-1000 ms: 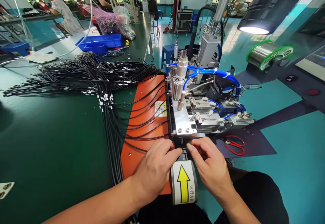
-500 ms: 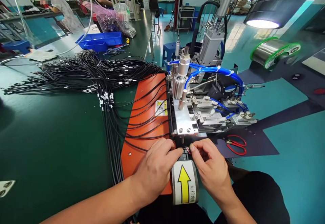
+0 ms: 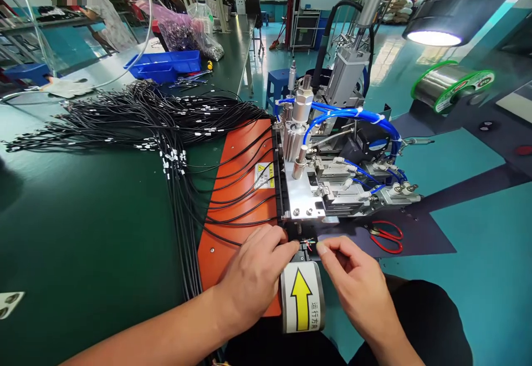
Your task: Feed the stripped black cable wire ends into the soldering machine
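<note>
My left hand (image 3: 260,266) rests over the front of the orange plate (image 3: 226,269), closed on a black cable (image 3: 222,238) that runs in under its fingers. Thin coloured wires (image 3: 308,242) stick out fanned beyond its thumb and index tips, just above a small dark fixture. To their right is my right hand (image 3: 355,277), thumb and index pinched together, a small gap from the wire ends. Whether anything tiny sits in that pinch I cannot make out. Below the wires is a rounded cover (image 3: 288,305) with a yellow arrow.
Ahead stands a metal machine (image 3: 305,189) with blue air hoses (image 3: 357,113). Red-handled scissors (image 3: 386,237) lie at right, below a solder spool (image 3: 451,84) and a lamp (image 3: 440,11). Bundled black cables (image 3: 137,114) and a blue tray (image 3: 166,66) occupy the green table. A person sits far left.
My right hand has drawn back slightly to the right, off the wire ends, which now show spread apart. My left hand has stayed in place on the cable.
</note>
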Demonstrator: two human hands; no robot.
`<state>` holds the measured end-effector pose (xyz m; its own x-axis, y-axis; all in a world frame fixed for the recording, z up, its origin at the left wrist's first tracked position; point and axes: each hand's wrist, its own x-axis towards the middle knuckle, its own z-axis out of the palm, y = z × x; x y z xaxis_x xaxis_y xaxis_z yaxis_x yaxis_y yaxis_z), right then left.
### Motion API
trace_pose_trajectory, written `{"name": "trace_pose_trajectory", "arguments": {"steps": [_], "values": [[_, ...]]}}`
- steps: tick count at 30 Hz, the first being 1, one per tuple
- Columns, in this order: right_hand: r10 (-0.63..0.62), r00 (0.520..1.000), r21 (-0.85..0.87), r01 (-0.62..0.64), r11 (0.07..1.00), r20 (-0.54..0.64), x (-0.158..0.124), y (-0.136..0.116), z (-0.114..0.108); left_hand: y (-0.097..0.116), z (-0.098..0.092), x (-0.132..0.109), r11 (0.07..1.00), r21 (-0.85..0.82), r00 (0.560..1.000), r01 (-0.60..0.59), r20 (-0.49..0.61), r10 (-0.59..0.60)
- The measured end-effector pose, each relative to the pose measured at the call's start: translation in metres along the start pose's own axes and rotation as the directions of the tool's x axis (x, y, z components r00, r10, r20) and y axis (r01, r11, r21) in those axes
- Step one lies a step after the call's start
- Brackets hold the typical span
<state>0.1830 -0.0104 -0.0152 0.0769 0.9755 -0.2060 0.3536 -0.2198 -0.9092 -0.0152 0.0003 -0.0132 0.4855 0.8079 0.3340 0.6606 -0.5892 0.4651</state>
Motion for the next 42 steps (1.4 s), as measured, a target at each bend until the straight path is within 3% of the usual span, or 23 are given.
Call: {"name": "trace_pose_trajectory", "arguments": {"steps": [4,23,26,30,37,42], "values": [[0.089,0.989,0.101,-0.101,0.990,0.118,-0.0040,-0.0020,0.0032,0.0004,0.0003,0.0007,1.000,-0.007,1.000,0.007,-0.002,-0.007],[0.109,0.979,0.116,-0.131,0.985,0.174,0.0024,-0.0055,0.0043,0.0003,0.0011,-0.0003,1.000,0.000,1.000,-0.011,-0.011,0.011],[0.080,0.992,0.032,-0.083,0.996,0.100,0.0004,-0.0060,0.0047,0.0005,0.0003,-0.0003,1.000,-0.002,1.000,-0.003,-0.009,0.003],[-0.053,0.998,-0.108,0.055,0.993,0.020,-0.0001,-0.0064,0.0053,-0.0003,-0.0001,-0.0002,1.000,-0.009,1.000,-0.005,-0.006,0.005],[-0.185,0.982,-0.142,0.189,0.972,0.038,0.0035,-0.0023,0.0064,0.0006,0.0004,0.0001,1.000,-0.005,1.000,-0.012,-0.018,0.012],[-0.154,0.986,-0.121,0.160,0.980,0.062,0.0038,0.0024,0.0029,0.0002,0.0007,0.0002,1.000,-0.017,1.000,-0.012,-0.018,0.012]]}}
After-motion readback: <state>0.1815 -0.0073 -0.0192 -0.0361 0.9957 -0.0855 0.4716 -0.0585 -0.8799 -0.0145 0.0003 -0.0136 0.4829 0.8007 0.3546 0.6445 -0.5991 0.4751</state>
